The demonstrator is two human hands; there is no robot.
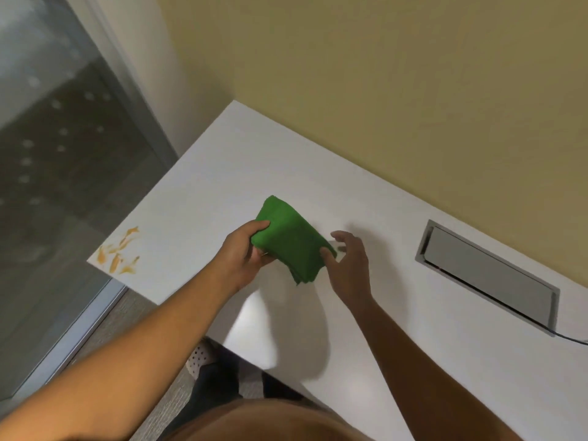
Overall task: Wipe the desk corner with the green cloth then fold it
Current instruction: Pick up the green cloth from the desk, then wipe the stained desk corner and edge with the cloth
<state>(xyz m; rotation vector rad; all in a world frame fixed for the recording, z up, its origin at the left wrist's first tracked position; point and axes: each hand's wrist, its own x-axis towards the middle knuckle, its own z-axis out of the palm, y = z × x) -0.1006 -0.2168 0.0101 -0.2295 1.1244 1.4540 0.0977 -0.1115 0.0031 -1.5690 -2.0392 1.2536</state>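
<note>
A folded green cloth (291, 238) is held just above the middle of the white desk (203, 192). My left hand (243, 254) grips the cloth's left edge, thumb on top and fingers underneath. My right hand (350, 261) is at the cloth's right edge with its fingers spread; the thumb touches the cloth, and no firm grip shows. Orange smears (119, 253) mark the desk's near left corner, well to the left of the cloth and both hands.
A yellow wall (381, 74) runs behind the desk. A grey metal cable hatch (486, 272) is set into the desk at the right, with a dark cable leaving at its lower right. A glass partition (47, 154) stands to the left. Floor and my feet show below the desk edge.
</note>
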